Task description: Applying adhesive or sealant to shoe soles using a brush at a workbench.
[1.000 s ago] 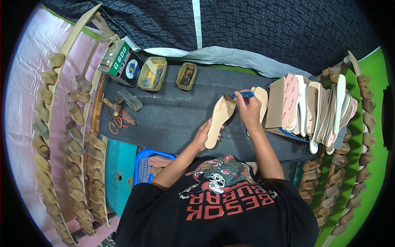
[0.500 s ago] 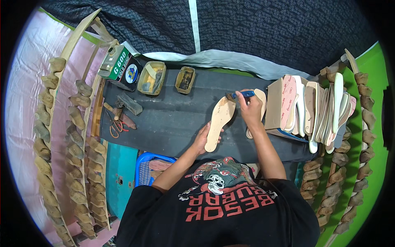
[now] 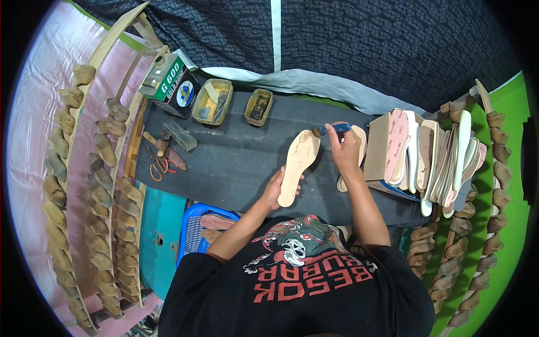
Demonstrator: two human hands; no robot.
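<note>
A pale tan insole point(image 3: 299, 163) is held up over the dark work table, toe end pointing away from me. My left hand point(image 3: 275, 190) grips it near the heel end, fingers behind and thumb at its edge. My right hand point(image 3: 344, 147) is closed around the blue handle of a brush point(image 3: 336, 130). The dark brush head is beside the toe end's right edge; whether it touches is too small to tell. Dark specks and a brownish patch mark the insole's toe area. Partly behind my right hand, another insole point(image 3: 359, 143) lies on the table.
A box point(image 3: 377, 147) crammed with insoles stands at the right. At the back left are a metal can point(image 3: 168, 84) and two tubs point(image 3: 213, 115) point(image 3: 258, 108). A hammer point(image 3: 160, 147) and scissors point(image 3: 157, 168) lie nearer. Racks of shoe lasts flank both sides; a blue basket point(image 3: 193, 216) sits below the table edge.
The brush has shifted from over the insole's toe end toward its right edge. My left hand keeps its hold on the insole. The whole view has shifted slightly.
</note>
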